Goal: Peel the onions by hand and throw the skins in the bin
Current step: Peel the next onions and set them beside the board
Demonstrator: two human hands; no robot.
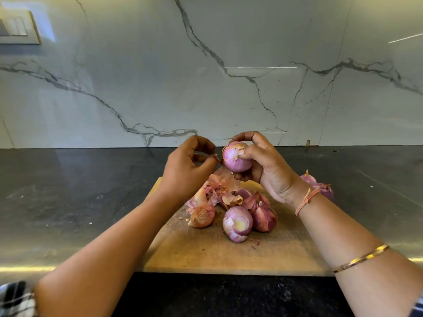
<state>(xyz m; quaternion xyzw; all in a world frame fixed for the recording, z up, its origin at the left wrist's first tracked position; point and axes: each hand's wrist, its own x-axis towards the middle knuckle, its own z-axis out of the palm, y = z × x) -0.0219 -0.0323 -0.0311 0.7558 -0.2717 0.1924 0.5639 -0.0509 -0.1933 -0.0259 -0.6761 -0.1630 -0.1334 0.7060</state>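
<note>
- A wooden board (229, 255) lies on the dark bench (68, 191).
- Mid-board sits a peeled onion (238, 224). An unpeeled onion (264, 218) touches it at 3 o'clock, and a skin pile (212, 193) lies at 11 o'clock.
- Above the pile, the right hand (267, 170) curls round a half-peeled onion (237, 160).
- At its 9 o'clock, the left hand (185, 170) pinches a skin strip (215, 156).
- Two more onions (320, 186) lie off the board at 2 o'clock.
</note>
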